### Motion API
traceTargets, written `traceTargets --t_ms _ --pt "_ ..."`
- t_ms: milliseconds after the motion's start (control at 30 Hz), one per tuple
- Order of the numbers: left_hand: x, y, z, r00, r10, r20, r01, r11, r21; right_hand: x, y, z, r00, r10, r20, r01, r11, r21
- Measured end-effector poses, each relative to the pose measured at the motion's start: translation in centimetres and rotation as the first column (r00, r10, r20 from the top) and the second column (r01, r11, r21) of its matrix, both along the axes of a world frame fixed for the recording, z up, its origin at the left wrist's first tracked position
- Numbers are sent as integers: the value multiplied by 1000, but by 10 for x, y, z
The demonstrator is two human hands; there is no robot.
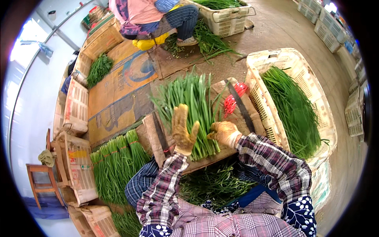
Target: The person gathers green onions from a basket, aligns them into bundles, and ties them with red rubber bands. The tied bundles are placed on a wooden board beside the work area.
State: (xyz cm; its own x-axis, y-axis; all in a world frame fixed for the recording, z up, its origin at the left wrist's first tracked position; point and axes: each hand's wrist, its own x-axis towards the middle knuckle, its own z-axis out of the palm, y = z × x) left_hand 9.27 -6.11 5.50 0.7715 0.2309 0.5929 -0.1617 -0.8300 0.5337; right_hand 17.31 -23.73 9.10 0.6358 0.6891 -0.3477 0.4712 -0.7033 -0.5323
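Head view: I judge the heap of loose greens [292, 112] still to do, the bundles [118, 170] at left banded and done, the bunch [190, 98] on the desk [256, 116] seemingly unbanded.
From here, the near-right crate [258, 98] carries that heap, the farther crate [229, 25] more greens [219, 4]. The left hand [183, 130] spreads its fingers at the bunch's left; the right hand [224, 133] curls its fingers at the bunch's right side, grip unclear to me.
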Motion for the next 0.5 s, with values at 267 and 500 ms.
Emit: traceTargets --t_ms 267,500 --pt "4 -19 -26 909 -124 -398 243 933 264 -8 9 -50 998 44 -40 -37 984 173" --pt "10 -21 -28 873 -108 -477 264 925 274 60 -65 7 993 69 -91 -5 820 572"
